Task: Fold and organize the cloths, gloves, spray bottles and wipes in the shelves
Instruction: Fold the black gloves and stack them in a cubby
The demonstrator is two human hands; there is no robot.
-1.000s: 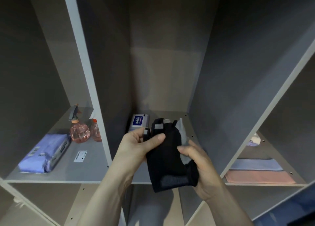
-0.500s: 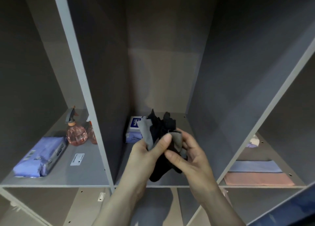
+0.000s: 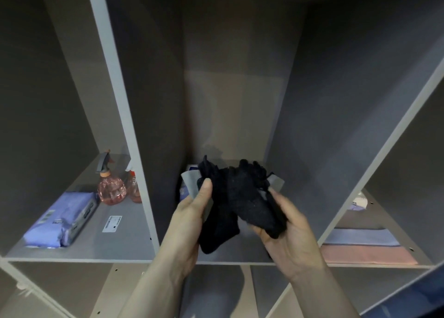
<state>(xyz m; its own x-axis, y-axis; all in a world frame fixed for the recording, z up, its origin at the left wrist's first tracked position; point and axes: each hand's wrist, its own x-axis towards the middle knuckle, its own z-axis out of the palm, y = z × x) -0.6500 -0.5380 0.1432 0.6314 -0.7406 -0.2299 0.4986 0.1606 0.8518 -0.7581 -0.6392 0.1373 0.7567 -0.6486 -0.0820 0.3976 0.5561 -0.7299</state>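
Both hands are up in front of the middle compartment, lower centre of the frame. My left hand (image 3: pixel 192 212) pinches one black glove (image 3: pixel 217 224) with the thumb pressed over its upper part, near a grey patch; the cuff end hangs down below my palm. My right hand (image 3: pixel 286 224) cups a second black glove (image 3: pixel 249 204) from underneath, fingers curled round its lower end, its knitted fingers pointing up toward the back of the shelf. The two gloves overlap at centre frame; touching, as far as I can tell, though black on black makes the boundary hard to read.

Behind the gloves, a wipes pack (image 3: pixel 186 185) lies on the middle shelf, mostly hidden, only a blue-white edge showing.

Left compartment, left of the frame: a purple wipes pack (image 3: pixel 60 218) lies flat near the front edge. Behind it stands a pink spray bottle (image 3: pixel 111 185) with a grey trigger, and a second spray bottle (image 3: pixel 134 188) just beside it, partly cut off by the white divider (image 3: pixel 122 116).

Right compartment, lower right of the frame: a folded blue cloth (image 3: pixel 360 237) lies flat, with a folded pink cloth (image 3: pixel 367 255) in front of it.
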